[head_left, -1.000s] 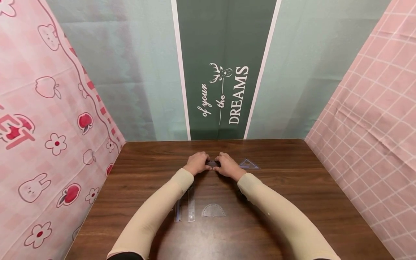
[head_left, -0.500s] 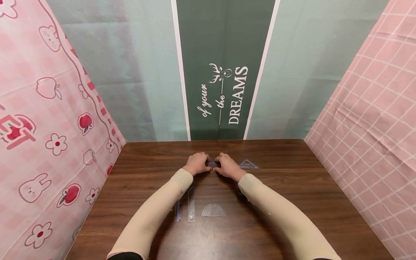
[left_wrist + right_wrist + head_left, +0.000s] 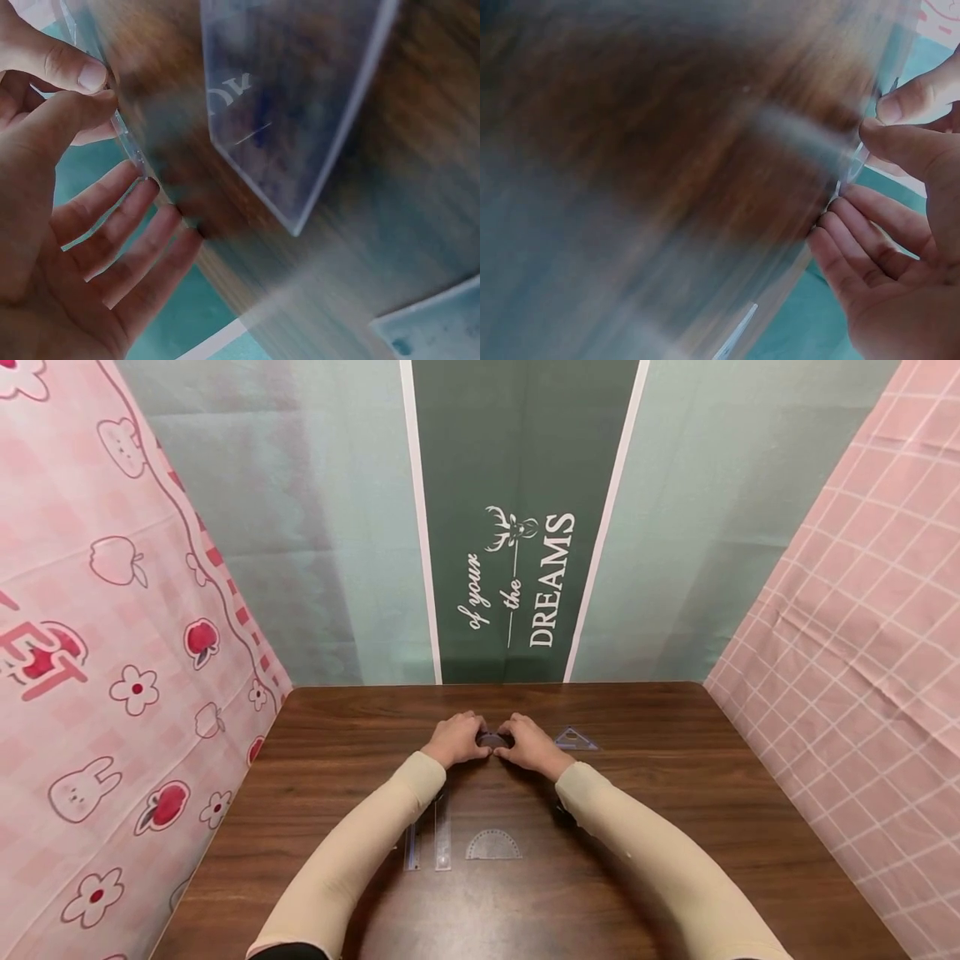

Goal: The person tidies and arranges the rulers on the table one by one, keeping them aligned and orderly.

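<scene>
At the far middle of the table, my left hand [image 3: 456, 739] and right hand [image 3: 529, 745] hold a small see-through, bluish flat plastic piece [image 3: 492, 740] between them, thumbs on the near side and fingers beyond. The thumb tips almost meet. Most of the piece is covered by fingers, so I cannot tell its exact shape. In the left wrist view its thin clear edge [image 3: 129, 142] runs along the fingertips. Just right of my right hand lies a clear blue-marked set square [image 3: 576, 740]. A clear protractor [image 3: 493, 845] lies nearer, flat side towards me.
Left of the protractor lie a clear ruler [image 3: 443, 843] and a blue-marked ruler [image 3: 412, 847], partly covered by the left sleeve. The brown wooden table [image 3: 637, 827] ends at a green curtain [image 3: 300, 568]. Pink patterned cloths hang at both sides.
The thumbs have come slightly closer together at the near side of the plastic piece. The head view has shifted a little; the rulers, protractor and set square lie as before.
</scene>
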The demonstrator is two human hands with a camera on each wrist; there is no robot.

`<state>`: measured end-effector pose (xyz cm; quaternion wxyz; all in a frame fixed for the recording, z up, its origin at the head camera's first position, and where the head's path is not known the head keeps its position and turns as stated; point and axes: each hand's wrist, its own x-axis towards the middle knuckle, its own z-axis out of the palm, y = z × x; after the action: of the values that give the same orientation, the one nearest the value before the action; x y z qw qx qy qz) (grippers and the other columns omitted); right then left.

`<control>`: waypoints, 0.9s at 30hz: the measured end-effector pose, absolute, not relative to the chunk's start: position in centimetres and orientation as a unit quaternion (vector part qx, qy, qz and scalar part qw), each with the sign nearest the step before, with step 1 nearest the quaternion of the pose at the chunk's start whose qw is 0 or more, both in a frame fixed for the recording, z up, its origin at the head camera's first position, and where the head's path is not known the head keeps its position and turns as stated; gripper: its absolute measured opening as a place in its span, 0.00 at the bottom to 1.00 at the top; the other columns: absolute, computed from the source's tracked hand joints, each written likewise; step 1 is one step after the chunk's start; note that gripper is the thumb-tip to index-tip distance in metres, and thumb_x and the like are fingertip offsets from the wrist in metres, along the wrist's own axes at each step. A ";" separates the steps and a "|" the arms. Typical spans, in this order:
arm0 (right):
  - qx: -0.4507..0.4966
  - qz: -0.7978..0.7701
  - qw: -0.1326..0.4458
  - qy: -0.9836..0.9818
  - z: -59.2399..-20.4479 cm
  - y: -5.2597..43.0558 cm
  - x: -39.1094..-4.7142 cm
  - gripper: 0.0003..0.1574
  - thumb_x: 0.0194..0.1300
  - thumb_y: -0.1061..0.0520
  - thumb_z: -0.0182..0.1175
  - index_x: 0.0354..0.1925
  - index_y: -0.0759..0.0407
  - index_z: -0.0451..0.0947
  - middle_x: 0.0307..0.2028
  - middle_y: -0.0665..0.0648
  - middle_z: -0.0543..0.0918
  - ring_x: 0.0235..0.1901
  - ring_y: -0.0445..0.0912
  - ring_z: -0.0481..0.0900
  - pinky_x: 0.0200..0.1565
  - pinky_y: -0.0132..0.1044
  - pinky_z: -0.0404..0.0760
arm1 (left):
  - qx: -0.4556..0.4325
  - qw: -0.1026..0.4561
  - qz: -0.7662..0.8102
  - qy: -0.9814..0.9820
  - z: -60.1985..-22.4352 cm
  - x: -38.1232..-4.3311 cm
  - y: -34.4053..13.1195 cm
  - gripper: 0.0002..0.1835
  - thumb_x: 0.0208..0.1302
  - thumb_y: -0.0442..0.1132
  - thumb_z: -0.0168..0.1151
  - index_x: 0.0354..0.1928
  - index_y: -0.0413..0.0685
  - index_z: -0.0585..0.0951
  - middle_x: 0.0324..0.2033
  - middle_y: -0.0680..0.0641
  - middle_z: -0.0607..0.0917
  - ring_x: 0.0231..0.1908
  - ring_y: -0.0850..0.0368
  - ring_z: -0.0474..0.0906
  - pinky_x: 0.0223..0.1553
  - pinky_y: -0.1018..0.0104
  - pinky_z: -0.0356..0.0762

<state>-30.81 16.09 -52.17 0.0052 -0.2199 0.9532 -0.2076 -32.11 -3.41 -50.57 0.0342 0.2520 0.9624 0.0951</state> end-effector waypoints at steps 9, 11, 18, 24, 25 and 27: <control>-0.239 -0.212 -0.010 0.948 -52.5 16.7 -30.8 0.22 0.67 0.54 0.77 0.53 0.66 0.86 0.42 0.56 0.81 0.40 0.47 0.76 0.48 0.45 0.80 | 0.254 0.019 0.113 0.960 -50.8 -31.5 -3.7 0.23 0.70 0.55 0.74 0.60 0.52 0.85 0.53 0.47 0.85 0.55 0.48 0.83 0.52 0.48 0.84; -0.241 -0.214 -0.013 0.947 -52.5 16.9 -30.7 0.23 0.67 0.53 0.77 0.54 0.66 0.86 0.41 0.56 0.81 0.40 0.47 0.76 0.49 0.45 0.81 | 0.256 0.016 0.119 0.959 -50.8 -31.3 -3.8 0.24 0.70 0.54 0.74 0.61 0.51 0.85 0.53 0.47 0.85 0.54 0.49 0.83 0.52 0.48 0.84; -0.244 -0.225 -0.024 0.943 -52.1 17.4 -29.9 0.25 0.66 0.53 0.77 0.55 0.66 0.85 0.42 0.56 0.82 0.43 0.50 0.79 0.51 0.48 0.82 | 0.265 0.003 0.130 0.955 -50.5 -30.7 -3.9 0.23 0.69 0.54 0.74 0.61 0.52 0.85 0.55 0.49 0.85 0.57 0.50 0.83 0.52 0.51 0.84; -0.246 -0.226 -0.020 0.942 -50.8 17.8 -29.2 0.25 0.65 0.56 0.78 0.56 0.67 0.85 0.43 0.58 0.82 0.45 0.51 0.80 0.52 0.48 0.83 | 0.273 -0.030 0.141 0.951 -50.3 -30.2 -3.8 0.22 0.67 0.53 0.76 0.58 0.51 0.87 0.51 0.50 0.86 0.52 0.52 0.83 0.49 0.53 0.85; -0.247 -0.226 -0.020 0.942 -50.6 17.9 -29.2 0.25 0.65 0.56 0.78 0.55 0.67 0.85 0.42 0.57 0.82 0.45 0.51 0.80 0.52 0.48 0.83 | 0.274 -0.037 0.144 0.950 -50.3 -30.1 -3.8 0.22 0.66 0.53 0.76 0.57 0.51 0.87 0.49 0.50 0.86 0.51 0.53 0.83 0.49 0.54 0.86; -0.249 -0.227 -0.022 0.941 -50.4 18.1 -28.9 0.25 0.64 0.57 0.78 0.55 0.67 0.85 0.42 0.57 0.81 0.44 0.51 0.79 0.52 0.48 0.83 | 0.277 -0.045 0.148 0.948 -50.3 -29.8 -3.8 0.22 0.66 0.53 0.77 0.56 0.51 0.87 0.48 0.50 0.85 0.50 0.53 0.83 0.48 0.54 0.86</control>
<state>-28.91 18.11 -50.42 -0.0216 -0.2492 0.9412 -0.2272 -29.78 -3.77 -50.32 -0.0450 0.2773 0.9483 0.1477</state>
